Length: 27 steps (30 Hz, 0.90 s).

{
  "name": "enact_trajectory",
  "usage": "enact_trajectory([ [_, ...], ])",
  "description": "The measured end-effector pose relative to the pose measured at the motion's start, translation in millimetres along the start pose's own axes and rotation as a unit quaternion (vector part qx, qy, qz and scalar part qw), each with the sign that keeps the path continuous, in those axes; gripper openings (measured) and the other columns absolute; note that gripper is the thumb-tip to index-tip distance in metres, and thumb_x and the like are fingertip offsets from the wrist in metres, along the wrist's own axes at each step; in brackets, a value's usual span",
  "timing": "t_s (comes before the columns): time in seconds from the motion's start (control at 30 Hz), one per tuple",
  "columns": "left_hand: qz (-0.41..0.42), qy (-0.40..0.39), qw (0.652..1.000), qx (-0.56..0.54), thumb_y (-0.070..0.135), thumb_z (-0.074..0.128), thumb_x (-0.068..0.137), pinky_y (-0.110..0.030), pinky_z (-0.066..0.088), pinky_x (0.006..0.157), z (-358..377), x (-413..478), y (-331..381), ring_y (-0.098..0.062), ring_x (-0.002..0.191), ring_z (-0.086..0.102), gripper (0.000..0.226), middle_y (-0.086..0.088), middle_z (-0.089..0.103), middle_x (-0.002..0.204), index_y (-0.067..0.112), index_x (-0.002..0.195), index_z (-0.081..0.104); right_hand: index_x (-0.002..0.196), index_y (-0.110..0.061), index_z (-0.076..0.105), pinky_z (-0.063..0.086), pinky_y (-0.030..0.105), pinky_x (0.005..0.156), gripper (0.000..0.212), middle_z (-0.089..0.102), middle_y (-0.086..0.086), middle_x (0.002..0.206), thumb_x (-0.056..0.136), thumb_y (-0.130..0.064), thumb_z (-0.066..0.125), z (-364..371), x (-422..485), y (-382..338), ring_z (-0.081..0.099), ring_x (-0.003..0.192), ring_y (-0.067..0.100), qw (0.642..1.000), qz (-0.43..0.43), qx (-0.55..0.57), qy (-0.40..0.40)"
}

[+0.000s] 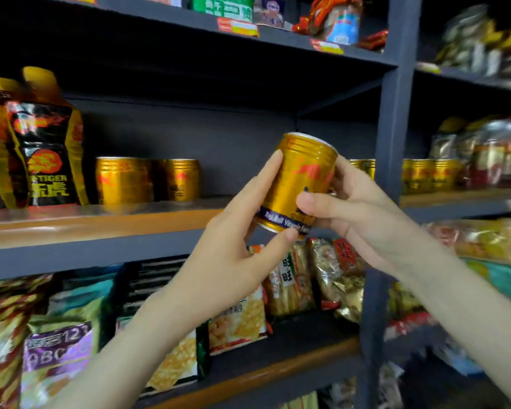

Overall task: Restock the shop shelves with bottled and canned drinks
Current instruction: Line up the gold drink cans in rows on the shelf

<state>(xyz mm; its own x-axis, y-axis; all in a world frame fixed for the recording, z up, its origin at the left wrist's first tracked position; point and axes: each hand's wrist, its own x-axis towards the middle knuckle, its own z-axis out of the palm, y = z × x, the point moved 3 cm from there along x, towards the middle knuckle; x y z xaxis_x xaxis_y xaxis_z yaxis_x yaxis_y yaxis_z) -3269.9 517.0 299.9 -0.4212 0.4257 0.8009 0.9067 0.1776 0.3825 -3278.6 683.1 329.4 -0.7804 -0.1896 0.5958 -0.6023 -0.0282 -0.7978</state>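
Observation:
A gold drink can [300, 175] with a blue band at its base is tilted in the air in front of the middle shelf [101, 222]. My left hand [233, 246] grips its left side and base with fingers and thumb. From the right, my right hand [354, 211] holds the can too, thumb across its front. Two matching gold cans [148, 180] stand on that shelf to the left. More gold cans [425, 174] stand in the bay to the right.
Black and yellow drink bottles [39, 143] stand at the shelf's far left. Snack bags [289, 278] fill the shelf below. A dark upright post [393, 113] divides the bays. Bare shelf board lies between the standing cans and the post.

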Motion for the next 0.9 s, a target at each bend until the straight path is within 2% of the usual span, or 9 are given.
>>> enact_trajectory([
  [0.17,0.028,-0.041,0.998,0.028,0.041,0.049,0.095,-0.009,0.038,0.094,67,20,18,0.007,0.121,0.047,0.072,0.020,0.039,0.145,0.052,0.149,0.002,0.117,-0.020,0.059,0.058,0.031,0.076,0.057,0.071,0.002,0.109,0.063,-0.018,0.077,-68,-39,-6,0.069,0.101,0.020,1.000,-0.004,-0.011,0.028],
  [0.3,0.045,-0.044,0.997,0.038,0.047,0.044,0.092,-0.036,0.038,0.111,139,46,33,-0.008,0.140,0.033,0.072,0.018,0.027,0.155,0.053,0.148,-0.001,0.119,-0.019,0.058,0.057,0.028,0.075,0.054,0.070,0.002,0.113,0.067,-0.015,0.074,-141,-71,-10,0.069,0.102,0.019,0.998,0.004,-0.009,0.055],
  [0.37,0.076,-0.041,0.995,0.051,0.047,0.045,0.093,-0.027,0.032,0.113,195,69,44,0.002,0.143,0.021,0.072,0.021,0.016,0.158,0.054,0.147,-0.002,0.122,-0.021,0.055,0.057,0.028,0.075,0.055,0.070,0.001,0.114,0.070,-0.016,0.073,-194,-91,-11,0.069,0.101,0.018,0.998,0.024,-0.006,0.064],
  [0.43,0.083,-0.053,0.992,0.075,0.042,0.050,0.096,-0.007,0.031,0.101,228,82,49,0.020,0.134,0.014,0.075,0.023,0.002,0.159,0.058,0.145,-0.004,0.122,-0.027,0.051,0.057,0.030,0.079,0.066,0.070,-0.003,0.113,0.066,-0.018,0.085,-223,-99,-9,0.068,0.102,0.015,0.997,0.045,-0.013,0.069],
  [0.53,0.111,-0.073,0.987,0.090,0.034,0.053,0.096,-0.020,0.041,0.097,304,117,56,0.014,0.133,0.022,0.079,0.024,-0.006,0.159,0.061,0.143,-0.005,0.122,-0.032,0.049,0.055,0.031,0.084,0.078,0.070,-0.004,0.114,0.051,-0.033,0.080,-298,-120,-7,0.068,0.104,0.013,0.990,0.064,-0.041,0.118],
  [0.6,0.100,-0.089,0.986,0.103,0.039,0.052,0.095,-0.035,0.037,0.110,347,143,56,-0.002,0.145,0.011,0.079,0.024,-0.005,0.159,0.064,0.141,-0.006,0.126,-0.027,0.050,0.056,0.031,0.080,0.079,0.071,-0.001,0.114,0.053,-0.032,0.080,-349,-127,-2,0.069,0.102,0.016,0.984,0.081,-0.045,0.150],
  [0.67,0.102,-0.114,0.977,0.148,0.048,0.044,0.091,-0.043,0.027,0.117,377,166,52,-0.004,0.147,0.006,0.073,0.021,-0.001,0.159,0.065,0.140,-0.008,0.128,-0.023,0.050,0.057,0.033,0.078,0.079,0.071,0.002,0.113,0.055,-0.029,0.081,-388,-130,5,0.069,0.102,0.018,0.979,0.089,-0.044,0.179],
  [0.8,0.132,-0.095,0.963,0.216,0.031,0.050,0.093,-0.024,0.030,0.110,412,213,34,-0.003,0.138,0.024,0.071,0.013,0.026,0.155,0.049,0.148,0.009,0.128,-0.023,0.049,0.056,0.038,0.088,0.082,0.068,0.003,0.116,0.054,-0.031,0.083,-447,-118,23,0.069,0.102,0.017,0.966,0.085,-0.060,0.237],
  [0.9,0.124,-0.044,0.952,0.276,0.026,0.060,0.091,-0.023,0.031,0.102,421,245,10,-0.016,0.133,0.041,0.066,0.001,0.042,0.148,0.032,0.150,0.028,0.127,-0.028,0.044,0.056,0.037,0.088,0.084,0.064,-0.001,0.118,0.053,-0.035,0.083,-477,-93,30,0.066,0.103,0.017,0.960,0.064,-0.095,0.257],
])
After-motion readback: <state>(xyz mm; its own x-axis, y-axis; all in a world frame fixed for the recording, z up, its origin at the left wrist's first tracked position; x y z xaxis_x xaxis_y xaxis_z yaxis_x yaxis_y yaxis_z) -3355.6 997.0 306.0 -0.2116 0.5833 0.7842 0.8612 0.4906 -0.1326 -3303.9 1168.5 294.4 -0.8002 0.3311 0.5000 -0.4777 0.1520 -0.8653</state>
